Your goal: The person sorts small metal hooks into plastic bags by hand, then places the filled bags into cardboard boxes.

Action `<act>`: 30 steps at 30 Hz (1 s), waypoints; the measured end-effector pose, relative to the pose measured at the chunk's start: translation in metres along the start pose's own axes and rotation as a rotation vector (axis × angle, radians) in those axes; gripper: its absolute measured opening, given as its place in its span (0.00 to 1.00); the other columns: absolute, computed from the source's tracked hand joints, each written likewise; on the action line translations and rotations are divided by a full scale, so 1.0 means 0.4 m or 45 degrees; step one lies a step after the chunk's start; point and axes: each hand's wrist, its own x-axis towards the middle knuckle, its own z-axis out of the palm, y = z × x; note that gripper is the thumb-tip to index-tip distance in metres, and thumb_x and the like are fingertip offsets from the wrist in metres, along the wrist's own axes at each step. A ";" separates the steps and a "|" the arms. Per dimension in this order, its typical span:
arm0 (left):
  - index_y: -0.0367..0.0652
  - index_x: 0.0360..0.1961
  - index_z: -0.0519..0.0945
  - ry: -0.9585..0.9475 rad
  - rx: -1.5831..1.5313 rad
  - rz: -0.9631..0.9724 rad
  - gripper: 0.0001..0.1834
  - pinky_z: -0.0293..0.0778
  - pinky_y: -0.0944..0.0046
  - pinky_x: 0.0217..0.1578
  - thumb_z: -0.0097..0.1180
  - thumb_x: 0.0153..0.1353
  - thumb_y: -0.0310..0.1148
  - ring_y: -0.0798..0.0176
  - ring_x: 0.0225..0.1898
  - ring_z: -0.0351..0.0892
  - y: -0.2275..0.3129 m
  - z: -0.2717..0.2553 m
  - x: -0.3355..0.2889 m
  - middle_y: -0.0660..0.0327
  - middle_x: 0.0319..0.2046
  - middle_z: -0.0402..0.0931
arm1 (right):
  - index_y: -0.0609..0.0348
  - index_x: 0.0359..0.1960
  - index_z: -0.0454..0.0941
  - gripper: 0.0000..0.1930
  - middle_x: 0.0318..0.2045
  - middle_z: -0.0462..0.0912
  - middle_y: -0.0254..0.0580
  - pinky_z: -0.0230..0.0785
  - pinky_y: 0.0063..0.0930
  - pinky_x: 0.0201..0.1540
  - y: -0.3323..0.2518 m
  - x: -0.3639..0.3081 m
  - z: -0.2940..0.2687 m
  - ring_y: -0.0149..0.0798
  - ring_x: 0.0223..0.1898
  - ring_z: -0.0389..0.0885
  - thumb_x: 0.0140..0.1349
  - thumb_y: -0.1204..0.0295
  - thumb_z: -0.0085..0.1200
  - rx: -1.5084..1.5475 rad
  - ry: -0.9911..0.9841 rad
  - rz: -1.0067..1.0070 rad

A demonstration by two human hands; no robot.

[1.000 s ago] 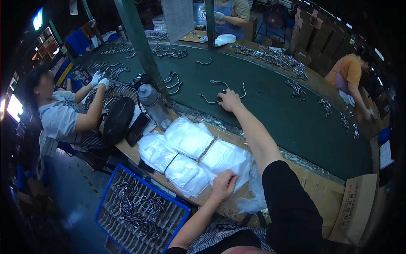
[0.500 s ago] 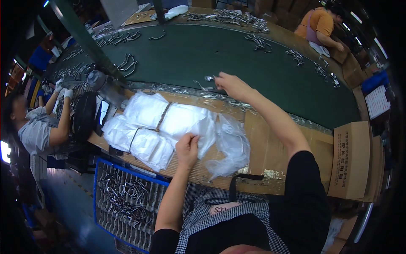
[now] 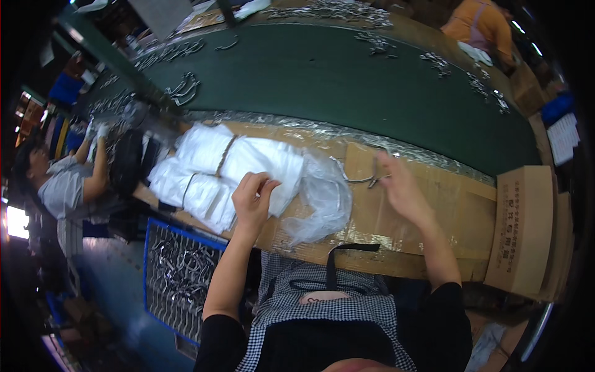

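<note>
Over the cardboard-covered bench, my right hand [image 3: 401, 191] is closed at its fingertips on a thin, curved metal piece [image 3: 359, 180], partly smeared by motion. The metal reaches left toward a loose clear plastic bag [image 3: 322, 192]. My left hand [image 3: 250, 201] is held above the near edge of the white plastic bag stack [image 3: 263, 164], thumb and fingers pinched together. Whatever may be between those fingers is too small to make out. A second bundle of white bags [image 3: 211, 198], tied with a band, lies nearer and to the left.
Beyond the bench runs a green conveyor belt [image 3: 297, 80] carrying curved metal pieces [image 3: 184, 90]. Cardboard boxes [image 3: 519, 229] stand at the right end. A blue-rimmed crate [image 3: 180, 276] of metal pieces sits lower left. One gloved co-worker [image 3: 65, 180] is at left, another in orange [image 3: 480, 25] far right.
My right hand has come back from over the belt to the bench, with the metal piece. My left hand has shifted slightly up and left, and the view has moved a little.
</note>
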 end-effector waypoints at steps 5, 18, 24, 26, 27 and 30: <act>0.36 0.31 0.80 0.036 0.148 -0.015 0.05 0.69 0.63 0.24 0.65 0.54 0.23 0.57 0.22 0.75 0.035 -0.016 0.042 0.56 0.23 0.75 | 0.61 0.51 0.75 0.13 0.35 0.80 0.39 0.72 0.25 0.38 -0.069 0.056 -0.077 0.34 0.33 0.79 0.66 0.82 0.48 0.511 0.232 0.513; 0.33 0.32 0.81 -0.074 -0.253 -0.216 0.06 0.71 0.69 0.29 0.66 0.53 0.21 0.68 0.25 0.76 0.093 -0.041 0.034 0.59 0.25 0.76 | 0.63 0.42 0.73 0.04 0.32 0.83 0.41 0.67 0.12 0.27 -0.200 0.166 0.026 0.23 0.28 0.77 0.69 0.77 0.50 2.130 -0.197 0.439; 0.32 0.33 0.79 -0.087 -0.295 -0.224 0.01 0.70 0.74 0.28 0.58 0.62 0.19 0.72 0.25 0.75 0.103 -0.040 0.019 0.63 0.26 0.75 | 0.62 0.42 0.73 0.04 0.32 0.83 0.41 0.66 0.11 0.26 -0.201 0.171 0.070 0.24 0.28 0.78 0.70 0.75 0.50 2.189 -0.180 0.519; 0.33 0.31 0.80 -0.099 -0.386 -0.374 0.02 0.72 0.70 0.28 0.58 0.59 0.16 0.70 0.25 0.75 0.086 -0.042 0.013 0.62 0.24 0.74 | 0.62 0.42 0.73 0.04 0.32 0.83 0.42 0.66 0.11 0.26 -0.200 0.166 0.073 0.24 0.28 0.78 0.70 0.75 0.50 2.205 -0.177 0.533; 0.33 0.31 0.80 -0.099 -0.385 -0.371 0.02 0.72 0.70 0.28 0.58 0.59 0.16 0.70 0.25 0.75 0.090 -0.037 0.016 0.62 0.24 0.74 | 0.62 0.41 0.73 0.03 0.32 0.83 0.42 0.66 0.11 0.26 -0.198 0.162 0.075 0.24 0.27 0.77 0.70 0.75 0.50 2.217 -0.162 0.553; 0.34 0.33 0.81 -0.056 -0.467 -0.269 0.04 0.72 0.69 0.27 0.59 0.57 0.15 0.70 0.24 0.75 0.116 -0.028 0.023 0.63 0.25 0.73 | 0.61 0.41 0.72 0.03 0.32 0.83 0.43 0.66 0.11 0.26 -0.176 0.149 0.092 0.24 0.27 0.77 0.70 0.76 0.49 2.313 -0.120 0.560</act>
